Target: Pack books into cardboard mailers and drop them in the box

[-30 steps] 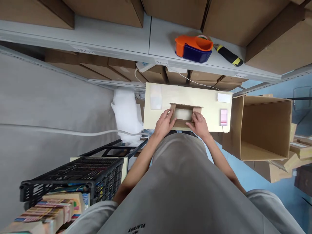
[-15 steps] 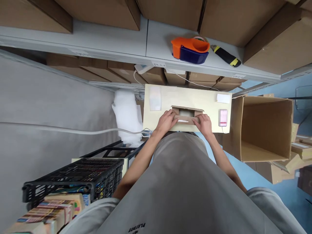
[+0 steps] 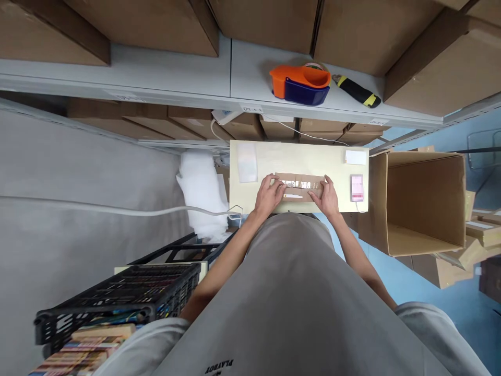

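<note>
A small brown cardboard box (image 3: 303, 191) lies on the pale work table right in front of me, with its top flaps folded down. Shiny clear tape runs along the far flap, and a white strip shows on the near one. My left hand (image 3: 268, 196) grips the box at its left end, fingers bent over the top edge. At the opposite end my right hand (image 3: 326, 198) holds it, thumb on the near flap and fingers on the far corner. The inside of the box is hidden.
A phone (image 3: 356, 188) and a white box (image 3: 355, 157) lie on the table's right side. A tape dispenser (image 3: 300, 84) and a utility knife (image 3: 357, 91) rest on the shelf above. To the right stands a large open carton (image 3: 425, 203); a black crate (image 3: 117, 297) is at lower left.
The box's top flaps, standing apart around an opening before, are now folded down over it. Both hands have stayed at its two ends, fingers shifted toward the far edge.
</note>
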Available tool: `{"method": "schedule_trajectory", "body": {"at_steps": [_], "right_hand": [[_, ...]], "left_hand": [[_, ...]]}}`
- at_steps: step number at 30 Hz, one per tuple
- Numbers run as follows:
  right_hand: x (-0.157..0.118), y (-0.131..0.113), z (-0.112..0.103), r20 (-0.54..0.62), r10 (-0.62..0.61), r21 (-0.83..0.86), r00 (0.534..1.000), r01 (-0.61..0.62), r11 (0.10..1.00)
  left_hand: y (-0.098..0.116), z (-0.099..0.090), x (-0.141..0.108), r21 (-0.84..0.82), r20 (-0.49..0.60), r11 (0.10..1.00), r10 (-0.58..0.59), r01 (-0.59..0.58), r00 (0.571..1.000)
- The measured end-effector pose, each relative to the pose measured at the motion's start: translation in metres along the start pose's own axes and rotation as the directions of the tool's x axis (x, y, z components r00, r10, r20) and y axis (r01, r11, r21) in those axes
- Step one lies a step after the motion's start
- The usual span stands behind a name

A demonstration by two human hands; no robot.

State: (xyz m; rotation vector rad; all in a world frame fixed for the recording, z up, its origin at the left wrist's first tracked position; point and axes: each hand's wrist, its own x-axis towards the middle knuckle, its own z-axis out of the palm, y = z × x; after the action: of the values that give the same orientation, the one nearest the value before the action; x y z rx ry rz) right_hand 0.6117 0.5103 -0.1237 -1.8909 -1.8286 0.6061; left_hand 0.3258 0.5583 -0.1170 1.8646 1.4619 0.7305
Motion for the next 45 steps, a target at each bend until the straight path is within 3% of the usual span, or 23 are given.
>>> {"method": "schedule_trajectory", "body": {"at_steps": [4,8,11,15,17,21,26,29,34,39,45], "right_hand": [[0.014,-0.002,0.011,0.011,0.166,0.124,0.986,-0.166,0.978],[0.027,-0.002,0.014,0.070,0.298,0.224,0.952,-0.306,0.925],[0.038,0.001,0.015,0.123,0.330,0.294,0.936,-0.352,0.889],[0.049,0.007,0.025,0.140,0.395,0.395,0.908,-0.418,0.818],[0.048,0.013,0.033,0.159,0.428,0.443,0.890,-0.451,0.775],[0.029,0.031,0.042,0.170,0.456,0.472,0.873,-0.479,0.740],[-0.005,0.054,0.042,0.065,0.428,0.317,0.901,-0.426,0.848],[-0.012,0.058,0.043,0.039,0.435,0.255,0.900,-0.430,0.866],[0.013,0.049,0.049,0.092,0.390,0.238,0.916,-0.400,0.885],[0.049,0.033,0.050,0.107,0.330,0.199,0.938,-0.345,0.917],[0.051,0.029,0.054,0.027,0.216,0.036,0.976,-0.216,0.976]], "left_hand": [[-0.004,0.027,0.012,-0.150,-0.070,0.973,-0.188,0.176,0.980],[-0.005,0.046,0.017,-0.320,-0.001,0.880,-0.370,0.350,0.929],[-0.009,0.048,0.015,-0.395,0.035,0.824,-0.430,0.408,0.902],[-0.023,0.048,0.014,-0.482,0.138,0.674,-0.572,0.560,0.808],[-0.029,0.050,0.012,-0.504,0.196,0.627,-0.587,0.594,0.785],[-0.032,0.063,0.003,-0.489,0.217,0.660,-0.541,0.570,0.813],[-0.028,0.088,-0.007,-0.443,0.241,0.688,-0.526,0.575,0.816],[-0.032,0.095,-0.009,-0.428,0.235,0.706,-0.516,0.564,0.824],[-0.048,0.087,-0.002,-0.415,0.173,0.748,-0.495,0.518,0.852],[-0.059,0.076,0.016,-0.381,0.101,0.772,-0.513,0.510,0.852],[-0.055,0.075,0.024,-0.339,0.012,0.853,-0.418,0.397,0.909]]}}
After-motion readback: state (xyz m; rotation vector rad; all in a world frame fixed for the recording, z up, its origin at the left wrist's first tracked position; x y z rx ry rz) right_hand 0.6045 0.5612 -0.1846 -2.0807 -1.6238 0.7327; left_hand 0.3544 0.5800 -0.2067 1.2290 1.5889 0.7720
